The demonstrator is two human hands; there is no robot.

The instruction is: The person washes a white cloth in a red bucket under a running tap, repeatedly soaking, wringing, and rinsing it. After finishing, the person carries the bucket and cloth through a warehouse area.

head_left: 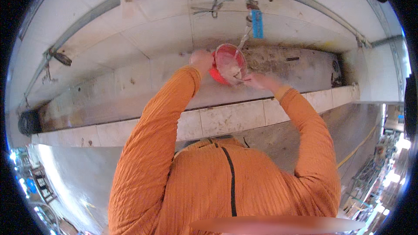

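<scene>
A small red bucket-like container (219,76) hangs tilted over the tiled trough, its mouth turned up and toward the right. Water (244,37) runs from the tap (249,2) on the back wall into its mouth, and the inside looks pale and wet. My left hand (202,61) grips the container's left side, fingers closed and partly hidden. At its lower right rim, my right hand (258,81) has its fingers closed in a blurred pinch. Whether a small object is also in that hand, I cannot make out.
A long trough has a tiled front ledge (233,116) between it and me. A blue tag (257,24) hangs beside the tap. Along the wall runs a pipe (109,6), with another metal fitting (215,4) left of the tap. A dark round fitting (30,122) sits at the far left.
</scene>
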